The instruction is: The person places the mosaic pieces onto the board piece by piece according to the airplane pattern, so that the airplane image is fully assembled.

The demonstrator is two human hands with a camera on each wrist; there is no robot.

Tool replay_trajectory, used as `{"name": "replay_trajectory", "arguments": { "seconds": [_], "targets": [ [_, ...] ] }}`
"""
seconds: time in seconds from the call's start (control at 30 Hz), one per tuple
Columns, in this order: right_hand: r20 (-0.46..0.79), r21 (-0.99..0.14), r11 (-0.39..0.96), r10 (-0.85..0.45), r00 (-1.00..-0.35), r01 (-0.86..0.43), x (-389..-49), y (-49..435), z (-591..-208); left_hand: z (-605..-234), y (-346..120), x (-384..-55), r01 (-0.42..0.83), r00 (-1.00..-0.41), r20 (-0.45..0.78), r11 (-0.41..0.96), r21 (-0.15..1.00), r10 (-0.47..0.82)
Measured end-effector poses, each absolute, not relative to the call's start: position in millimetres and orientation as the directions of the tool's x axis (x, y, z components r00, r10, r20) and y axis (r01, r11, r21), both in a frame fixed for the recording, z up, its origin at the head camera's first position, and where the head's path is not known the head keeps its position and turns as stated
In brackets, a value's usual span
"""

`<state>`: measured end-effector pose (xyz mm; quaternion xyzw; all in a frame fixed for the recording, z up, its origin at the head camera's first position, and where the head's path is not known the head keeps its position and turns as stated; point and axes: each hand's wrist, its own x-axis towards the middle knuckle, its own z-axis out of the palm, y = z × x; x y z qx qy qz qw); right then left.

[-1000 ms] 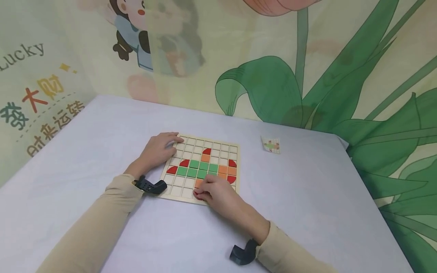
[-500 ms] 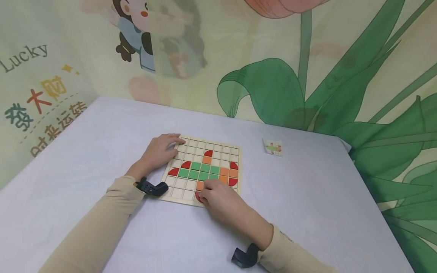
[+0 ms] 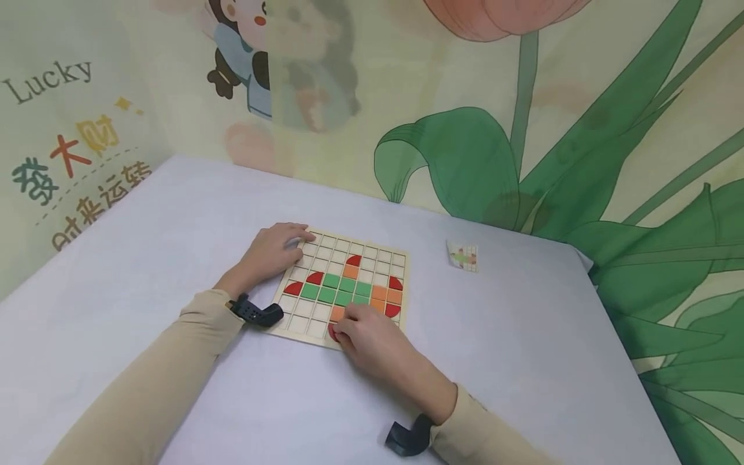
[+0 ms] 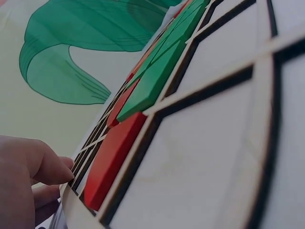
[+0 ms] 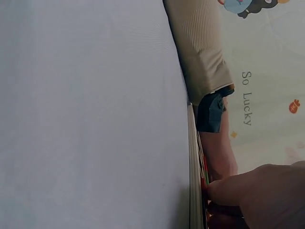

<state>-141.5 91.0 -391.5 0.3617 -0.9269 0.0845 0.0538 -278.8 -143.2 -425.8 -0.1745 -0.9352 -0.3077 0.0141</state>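
A square wooden grid board (image 3: 297, 323) lies on the table, its cells partly filled with flat tiles. Green square tiles (image 3: 347, 285) run across its middle, with orange squares (image 3: 394, 296) at their right end and red quarter-round tiles (image 3: 293, 289) around them. My left hand (image 3: 272, 250) rests at the board's upper left edge, fingers fairly straight, fingertips over the rim. At the near edge, my right hand (image 3: 374, 337) pinches a red quarter-round tile (image 3: 332, 332) at a cell below an orange tile (image 3: 338, 314). The hand hides the cells beneath it.
A small printed card (image 3: 463, 256) with a similar coloured pattern lies right of the board, one edge bent up. A white cloth (image 3: 500, 361) covers the table. A printed curtain (image 3: 325, 148) hangs behind it.
The right hand stays at the same red tile near the board's front edge, with its fingertips shifting slightly. The left hand keeps its place; the head view has moved a little.
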Motion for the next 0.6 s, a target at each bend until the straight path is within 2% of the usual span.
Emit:
{"name": "replay_trajectory", "arguments": {
  "seconds": [0.23, 0.4, 0.6],
  "targets": [
    [0.151, -0.16, 0.737, -0.639, -0.754, -0.656, -149, 98, -398, -441, -144, -279, 0.328, -0.941, 0.129, 0.743, 0.584, 0.314],
    [0.136, -0.179, 0.793, -0.566, -0.813, -0.583, -162, 110, -399, -445, -143, -284, 0.358, -0.93, 0.147, 0.741, 0.568, 0.337],
    [0.179, -0.216, 0.856, -0.439, -0.88, -0.471, -178, 126, -399, -449, -146, -287, 0.401, -0.915, 0.184, 0.747, 0.53, 0.36]
  ]
}}
